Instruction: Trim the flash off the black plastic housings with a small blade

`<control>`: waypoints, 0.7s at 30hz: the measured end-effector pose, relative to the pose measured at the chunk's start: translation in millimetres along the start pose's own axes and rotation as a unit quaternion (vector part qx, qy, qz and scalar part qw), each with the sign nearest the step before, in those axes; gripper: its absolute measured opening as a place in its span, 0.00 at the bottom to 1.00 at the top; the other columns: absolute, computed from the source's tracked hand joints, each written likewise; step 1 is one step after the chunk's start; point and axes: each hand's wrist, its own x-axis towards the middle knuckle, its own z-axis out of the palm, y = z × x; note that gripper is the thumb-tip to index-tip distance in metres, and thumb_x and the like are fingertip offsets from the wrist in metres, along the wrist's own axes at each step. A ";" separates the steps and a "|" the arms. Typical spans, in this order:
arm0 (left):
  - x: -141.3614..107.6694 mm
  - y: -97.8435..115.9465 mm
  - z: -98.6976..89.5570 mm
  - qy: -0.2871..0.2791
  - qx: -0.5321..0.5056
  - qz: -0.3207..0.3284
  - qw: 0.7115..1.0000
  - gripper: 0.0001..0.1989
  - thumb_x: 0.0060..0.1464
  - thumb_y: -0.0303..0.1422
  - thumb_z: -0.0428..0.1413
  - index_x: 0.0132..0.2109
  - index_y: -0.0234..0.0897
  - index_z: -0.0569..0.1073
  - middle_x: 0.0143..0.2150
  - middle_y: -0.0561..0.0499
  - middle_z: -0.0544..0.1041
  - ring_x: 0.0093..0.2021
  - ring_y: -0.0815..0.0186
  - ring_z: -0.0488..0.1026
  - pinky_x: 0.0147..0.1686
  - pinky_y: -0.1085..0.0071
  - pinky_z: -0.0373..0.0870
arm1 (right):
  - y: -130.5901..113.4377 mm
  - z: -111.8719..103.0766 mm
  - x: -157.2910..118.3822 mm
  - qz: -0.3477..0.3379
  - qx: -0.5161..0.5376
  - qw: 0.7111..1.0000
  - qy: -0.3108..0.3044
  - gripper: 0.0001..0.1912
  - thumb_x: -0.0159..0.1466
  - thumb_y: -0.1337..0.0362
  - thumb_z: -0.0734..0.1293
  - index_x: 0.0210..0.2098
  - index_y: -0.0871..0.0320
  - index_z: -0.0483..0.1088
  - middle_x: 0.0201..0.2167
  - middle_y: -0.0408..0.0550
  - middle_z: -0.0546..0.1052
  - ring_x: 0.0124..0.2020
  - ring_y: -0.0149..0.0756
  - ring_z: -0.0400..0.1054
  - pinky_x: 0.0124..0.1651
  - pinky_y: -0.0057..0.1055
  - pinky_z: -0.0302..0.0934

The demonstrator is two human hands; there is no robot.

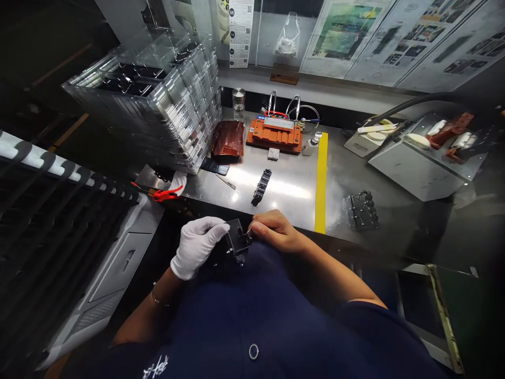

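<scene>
My left hand (197, 243), in a white glove, pinches a black rectangular plastic part (236, 238) by its left edge, close in front of my body. Small pegs stick out from the part's lower side. My bare right hand (276, 231) is closed at the part's right edge, thumb against the curled fingers. A thin shiny bit shows at its fingertips, too small to name. Beyond the hands, a narrow black moulded strip (261, 187) lies on the metal bench (290, 208). Metal tweezers (225, 181) rest to its left.
Clear plastic trays (173, 110) stand in a tall stack at the left. An orange fixture (275, 134), a glass jar (239, 103) and a small bottle (311, 145) are at the back. Right of the yellow tape (321, 184) sit another black part (362, 210) and a grey machine (424, 158). Red-handled pliers (163, 195) lie front left.
</scene>
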 end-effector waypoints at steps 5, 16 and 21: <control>1.8 -1.1 -1.0 0.008 0.003 0.000 1.000 0.17 0.44 0.45 0.66 0.25 0.34 0.78 0.24 0.51 0.76 0.26 0.69 0.68 0.28 0.73 0.66 | 0.1 2.4 1.2 -0.065 -0.108 0.991 0.037 0.19 0.71 0.61 0.57 0.26 0.61 0.66 0.19 0.42 0.66 0.21 0.25 0.58 0.27 0.24 0.54; 1.9 0.3 2.0 -0.002 0.000 -0.018 1.000 0.16 0.44 0.45 0.67 0.26 0.34 0.79 0.23 0.52 0.75 0.24 0.70 0.67 0.27 0.73 0.66 | -2.6 0.6 1.9 -0.042 -0.094 0.995 0.001 0.20 0.71 0.61 0.57 0.22 0.58 0.57 0.19 0.38 0.58 0.20 0.23 0.51 0.26 0.25 0.48; 0.4 3.2 2.8 -0.050 0.006 -0.005 0.999 0.15 0.45 0.43 0.66 0.26 0.34 0.79 0.23 0.49 0.77 0.24 0.67 0.70 0.26 0.73 0.68 | -2.5 -11.7 -0.6 0.043 0.034 0.987 -0.154 0.25 0.71 0.52 0.55 0.20 0.57 0.54 0.18 0.36 0.53 0.19 0.23 0.47 0.23 0.24 0.45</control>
